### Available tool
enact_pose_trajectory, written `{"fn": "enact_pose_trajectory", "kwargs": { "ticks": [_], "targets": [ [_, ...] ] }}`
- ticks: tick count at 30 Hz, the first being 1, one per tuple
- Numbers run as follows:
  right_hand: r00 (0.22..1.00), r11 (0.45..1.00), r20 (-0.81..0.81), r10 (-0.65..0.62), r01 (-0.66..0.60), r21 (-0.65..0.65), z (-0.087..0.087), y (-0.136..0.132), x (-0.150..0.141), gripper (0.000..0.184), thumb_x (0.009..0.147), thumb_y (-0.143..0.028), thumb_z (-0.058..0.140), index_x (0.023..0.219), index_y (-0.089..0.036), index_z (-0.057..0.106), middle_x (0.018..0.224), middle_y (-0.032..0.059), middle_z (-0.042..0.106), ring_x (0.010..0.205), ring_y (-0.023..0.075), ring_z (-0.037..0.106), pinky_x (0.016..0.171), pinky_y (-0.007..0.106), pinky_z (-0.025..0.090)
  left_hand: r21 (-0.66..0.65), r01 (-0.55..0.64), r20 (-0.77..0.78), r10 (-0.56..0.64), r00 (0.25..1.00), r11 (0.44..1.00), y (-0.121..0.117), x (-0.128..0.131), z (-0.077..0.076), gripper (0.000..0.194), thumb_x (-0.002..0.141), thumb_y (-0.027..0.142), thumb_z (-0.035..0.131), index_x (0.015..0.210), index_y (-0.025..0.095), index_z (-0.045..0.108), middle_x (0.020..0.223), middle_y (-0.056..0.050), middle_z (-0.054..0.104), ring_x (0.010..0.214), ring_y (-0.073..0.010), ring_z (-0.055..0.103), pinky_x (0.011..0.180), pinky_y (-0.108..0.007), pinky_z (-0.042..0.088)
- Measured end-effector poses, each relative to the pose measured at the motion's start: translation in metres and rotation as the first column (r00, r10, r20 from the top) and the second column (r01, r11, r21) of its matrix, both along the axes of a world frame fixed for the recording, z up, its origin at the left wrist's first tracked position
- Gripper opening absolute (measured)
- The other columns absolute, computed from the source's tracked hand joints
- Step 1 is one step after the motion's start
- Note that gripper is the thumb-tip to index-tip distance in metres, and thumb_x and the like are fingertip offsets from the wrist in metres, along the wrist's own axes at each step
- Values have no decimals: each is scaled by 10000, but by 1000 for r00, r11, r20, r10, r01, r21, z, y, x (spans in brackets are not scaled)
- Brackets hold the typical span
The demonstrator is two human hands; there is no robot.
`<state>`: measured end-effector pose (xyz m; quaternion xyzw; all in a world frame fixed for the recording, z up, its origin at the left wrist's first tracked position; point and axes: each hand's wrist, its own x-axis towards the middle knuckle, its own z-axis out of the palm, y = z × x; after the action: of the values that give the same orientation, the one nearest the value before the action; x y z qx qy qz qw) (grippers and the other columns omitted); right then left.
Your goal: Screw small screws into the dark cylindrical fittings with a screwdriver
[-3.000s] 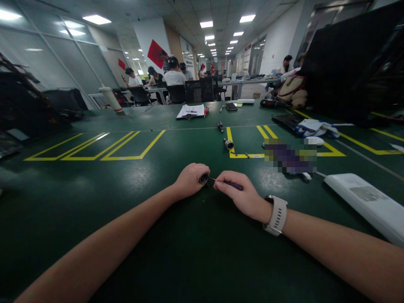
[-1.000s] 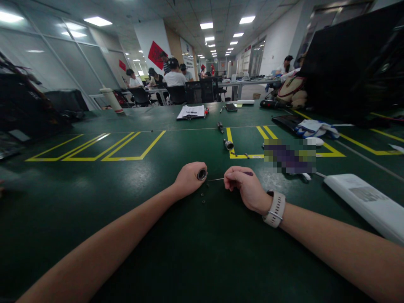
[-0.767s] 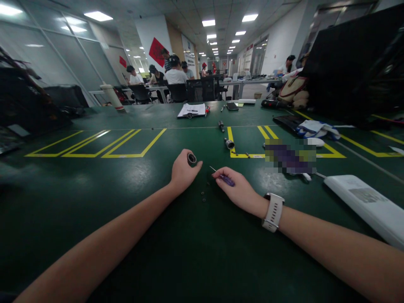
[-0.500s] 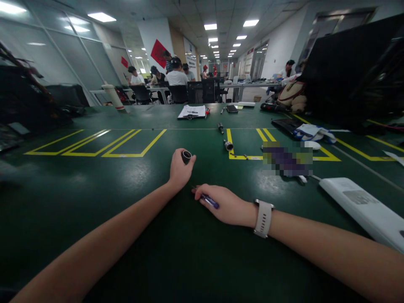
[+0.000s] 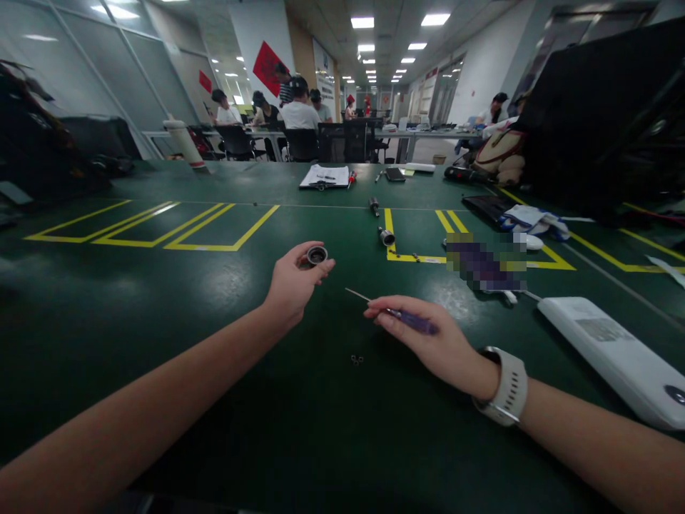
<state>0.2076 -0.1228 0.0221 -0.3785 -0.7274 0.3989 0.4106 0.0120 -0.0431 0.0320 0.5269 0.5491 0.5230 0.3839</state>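
Note:
My left hand (image 5: 293,282) is closed around a round metal ring-shaped part (image 5: 317,254), its hollow opening facing up toward me. To its right, my right hand (image 5: 414,332) grips a screwdriver (image 5: 412,320) by its translucent purple handle. The thin shaft points left and its tip stands apart from the metal part. Below and between the hands, a few tiny metal pieces (image 5: 356,360) lie on the green table (image 5: 300,435); they are too small to name.
Two metal cylindrical parts (image 5: 386,237) (image 5: 373,207) lie ahead, near yellow tape. A clipboard (image 5: 324,176) is at the back. On the right are a white device (image 5: 610,357), gloves (image 5: 535,223) and a blurred purple item (image 5: 484,265). A white bottle (image 5: 185,145) stands far left.
My right hand has moved right with the screwdriver, away from my left hand, uncovering the tiny pieces. My left hand has shifted slightly left and tilted the metal part's opening into view.

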Motion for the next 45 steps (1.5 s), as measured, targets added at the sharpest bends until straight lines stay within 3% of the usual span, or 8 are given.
{"fn": "enact_pose_trajectory", "kwargs": {
  "ticks": [3,6,13,20,24,28,33,45],
  "targets": [
    [983,960,-179,-44,-8,-281,-1,3,1,211,858,-349,520,922,-177,624,905,41,671,848,155,621,784,325,487,-165,37,274,10,962,986,-23,5,15,325,672,83,659,981,139,573,809,-25,609,707,-133,618,632,-240,486],
    [955,910,-294,-46,-81,-407,-6,3,1,267,866,-395,496,803,-159,602,724,12,642,700,128,599,696,289,475,-233,126,434,-13,901,964,-40,6,21,190,738,66,594,919,123,593,812,-42,618,752,-151,642,691,-262,521],
    [951,911,-300,-69,-62,-407,-14,0,1,271,864,-389,511,710,-175,573,571,-33,581,570,100,530,688,279,429,-268,246,550,-61,833,932,-46,-4,16,279,744,-21,530,965,117,628,883,-77,658,816,-178,662,740,-270,551],
    [984,922,-173,-30,-39,-384,-10,1,0,279,875,-409,481,741,-180,567,612,-24,588,604,111,546,634,260,424,-281,196,511,-26,859,939,-41,-6,10,357,700,-42,588,999,146,635,913,-68,668,832,-169,661,720,-241,556],
    [998,968,51,-25,37,-247,1,-6,-3,306,890,-388,445,706,-175,564,639,-4,584,616,123,548,629,274,423,-276,202,500,-39,865,940,-42,-6,5,376,678,-41,620,990,165,654,926,-58,674,856,-152,649,755,-229,544],
    [978,995,201,-57,39,92,8,-20,-6,263,885,-303,457,673,-175,549,625,-6,542,655,138,532,773,340,415,-299,195,488,-26,873,934,-43,-4,4,361,655,-37,641,956,159,673,901,-47,679,844,-138,641,786,-231,532],
    [957,955,290,-25,-63,290,4,-27,-7,138,864,-192,481,738,-173,532,652,-24,539,632,110,517,929,394,348,-320,223,486,-43,873,921,-47,0,7,284,672,-24,616,903,128,679,887,-61,691,866,-164,643,810,-276,529],
    [951,804,287,-115,-81,589,-4,-20,-3,85,832,-155,524,905,-189,553,853,31,654,814,158,587,939,423,377,-252,276,327,-187,926,928,-55,3,-2,331,625,92,696,951,147,684,911,-68,708,832,-168,644,803,-294,497]
  ]
}}
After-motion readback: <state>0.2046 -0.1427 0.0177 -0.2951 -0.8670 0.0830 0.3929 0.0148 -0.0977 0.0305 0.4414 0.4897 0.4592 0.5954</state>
